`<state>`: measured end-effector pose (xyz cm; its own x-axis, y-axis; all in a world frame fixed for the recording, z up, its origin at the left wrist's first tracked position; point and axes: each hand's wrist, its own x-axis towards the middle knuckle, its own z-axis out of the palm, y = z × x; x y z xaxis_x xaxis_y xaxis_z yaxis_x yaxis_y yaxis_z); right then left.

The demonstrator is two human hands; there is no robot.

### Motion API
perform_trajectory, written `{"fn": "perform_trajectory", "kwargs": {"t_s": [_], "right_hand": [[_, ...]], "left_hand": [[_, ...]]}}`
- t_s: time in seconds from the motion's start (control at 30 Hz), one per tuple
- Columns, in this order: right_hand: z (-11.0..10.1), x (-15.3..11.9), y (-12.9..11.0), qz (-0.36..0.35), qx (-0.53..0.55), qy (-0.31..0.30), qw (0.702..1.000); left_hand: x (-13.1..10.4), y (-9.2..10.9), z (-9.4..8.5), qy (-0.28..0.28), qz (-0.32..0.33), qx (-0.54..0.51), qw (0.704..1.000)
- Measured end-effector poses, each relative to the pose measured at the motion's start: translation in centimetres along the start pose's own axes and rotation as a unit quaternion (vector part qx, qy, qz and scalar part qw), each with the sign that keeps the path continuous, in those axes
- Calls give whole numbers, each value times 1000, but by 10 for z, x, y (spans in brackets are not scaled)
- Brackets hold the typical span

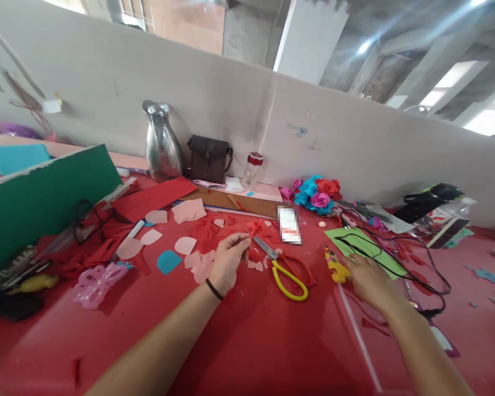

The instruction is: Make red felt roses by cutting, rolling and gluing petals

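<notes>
My left hand is closed in a pinch around a small piece of red crepe paper. My right hand is at the handle side of a yellow glue gun, with fingers curled against it. A long clear glue stick trails from the gun's back end toward the table's front. Between my hands lie scissors with one yellow and one red handle, blades partly apart. Pink paper petals and a blue petal are scattered left of my left hand.
A phone lies beyond the scissors, near a bunch of paper flowers. Black cables cross a green sheet at right. A steel jug, dark bag and glass bottle stand along the partition.
</notes>
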<state>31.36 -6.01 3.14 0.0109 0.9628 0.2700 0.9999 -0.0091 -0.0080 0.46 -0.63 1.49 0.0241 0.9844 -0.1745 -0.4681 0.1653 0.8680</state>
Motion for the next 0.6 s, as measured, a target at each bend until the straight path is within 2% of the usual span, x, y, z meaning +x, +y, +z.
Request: {"fn": "perform_trajectory", "kwargs": {"t_s": [0.03, 0.1, 0.17, 0.2, 0.27, 0.33, 0.4, 0.6], "right_hand": [[-5, -1, -19, -5, 17, 15, 1000], [-10, -1, -68, 9, 180, 85, 980], [-7, 3, -121, 63, 378, 74, 921], [-2, 8, -144, 79, 454, 47, 886], [12, 20, -179, 103, 566, 8, 818], [24, 32, -194, 134, 648, -15, 749], [33, 39, -196, 153, 694, -14, 704], [39, 34, -192, 193, 734, 2, 651]], "left_hand": [[0, 0, 0, 0, 3, 1, 1000], [-1, -1, 0, -1, 9, 3, 1000], [-1, -2, -1, -3, 10, 3, 1000], [-1, -2, -1, -3, 8, 2, 1000], [-1, -3, -1, -2, 1, 0, 1000], [-1, -3, -1, -3, -6, 1, 1000], [-1, -4, 0, -5, -9, 3, 1000], [-4, -9, 4, -15, 1, 33, 999]]}}
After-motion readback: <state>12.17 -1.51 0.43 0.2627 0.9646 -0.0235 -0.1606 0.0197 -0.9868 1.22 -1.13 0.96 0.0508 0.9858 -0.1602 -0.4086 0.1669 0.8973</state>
